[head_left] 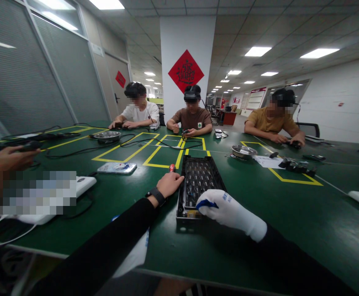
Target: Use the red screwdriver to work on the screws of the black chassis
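A black rectangular case (218, 172) lies on the green table, with a dark tray (199, 174) of many small metallic pieces inside. Bare, with a dark band at the wrist, my left hand (169, 183) rests against the left side of the case; its fingers are bent, and what they hold, if anything, is hidden. Just beyond it is a red and black handle (172, 168). In a white glove with blue on the fingers, my right hand (225, 207) is closed at the near right corner of the tray; whatever it pinches is too small to name.
Left of the case lie a phone (116, 167) and a white device (85, 185) with a cable. A white glove (134, 255) is at the near edge. Metal bowls (243, 151), black parts (298, 166) and yellow tape outlines lie farther out. Several people sit around.
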A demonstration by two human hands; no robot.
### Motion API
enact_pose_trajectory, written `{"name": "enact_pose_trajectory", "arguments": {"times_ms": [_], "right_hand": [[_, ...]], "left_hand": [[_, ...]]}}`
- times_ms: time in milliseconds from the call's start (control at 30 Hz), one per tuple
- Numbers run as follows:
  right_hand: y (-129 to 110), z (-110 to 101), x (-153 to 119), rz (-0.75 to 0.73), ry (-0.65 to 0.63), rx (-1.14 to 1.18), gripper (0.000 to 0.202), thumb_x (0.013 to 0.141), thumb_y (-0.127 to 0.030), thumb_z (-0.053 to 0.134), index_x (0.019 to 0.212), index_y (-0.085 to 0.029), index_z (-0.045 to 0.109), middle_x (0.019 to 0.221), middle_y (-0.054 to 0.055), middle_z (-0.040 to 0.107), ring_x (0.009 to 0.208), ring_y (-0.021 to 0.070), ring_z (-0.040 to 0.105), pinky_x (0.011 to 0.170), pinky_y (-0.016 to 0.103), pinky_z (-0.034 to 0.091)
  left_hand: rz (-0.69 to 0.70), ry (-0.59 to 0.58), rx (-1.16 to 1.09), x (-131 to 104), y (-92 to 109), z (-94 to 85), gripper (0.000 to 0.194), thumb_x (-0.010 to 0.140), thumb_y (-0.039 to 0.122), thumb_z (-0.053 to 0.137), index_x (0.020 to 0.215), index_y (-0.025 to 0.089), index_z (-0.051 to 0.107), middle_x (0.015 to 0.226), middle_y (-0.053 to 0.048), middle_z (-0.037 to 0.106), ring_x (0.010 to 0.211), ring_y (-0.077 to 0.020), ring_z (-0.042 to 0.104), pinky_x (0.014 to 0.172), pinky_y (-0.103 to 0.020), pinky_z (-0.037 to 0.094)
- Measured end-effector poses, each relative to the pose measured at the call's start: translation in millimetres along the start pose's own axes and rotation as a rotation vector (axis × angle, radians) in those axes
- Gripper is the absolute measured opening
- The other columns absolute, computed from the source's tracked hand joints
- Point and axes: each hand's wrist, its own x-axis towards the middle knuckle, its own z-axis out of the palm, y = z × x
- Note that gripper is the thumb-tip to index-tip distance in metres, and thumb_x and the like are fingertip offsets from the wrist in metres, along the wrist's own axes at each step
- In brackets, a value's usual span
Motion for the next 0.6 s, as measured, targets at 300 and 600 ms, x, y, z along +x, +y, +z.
{"name": "enact_pose_trajectory", "arguments": {"times_ms": [300,600], "right_hand": [[-2.7,-3.2,-0.5,-0.005,-0.036,0.06,0.019,0.086,-0.026,0.043,0.078,-0.016,0.057,0.077,0.001,0.059,0.071,0.0102,0.053,0.07,0.023,0.04],[-5.0,-4.0,-1.8,0.078,-0.04,0.111,0.032,0.088,-0.038,0.038,0.081,-0.015,0.059,0.076,0.001,0.06,0.07,0.011,0.054,0.068,0.023,0.04]], "left_hand": [[0.003,0.004,0.0,0.2,-1.0,0.5,0.046,0.083,0.05,0.034,0.056,0.017,0.053,0.064,-0.004,0.058,0.063,-0.0148,0.053,0.058,-0.023,0.031],[-0.147,0.104,-0.065,4.7,-9.0,-4.4,0.047,0.086,0.042,0.028,0.059,0.015,0.056,0.064,-0.005,0.061,0.062,-0.0146,0.054,0.053,-0.023,0.029]]}}
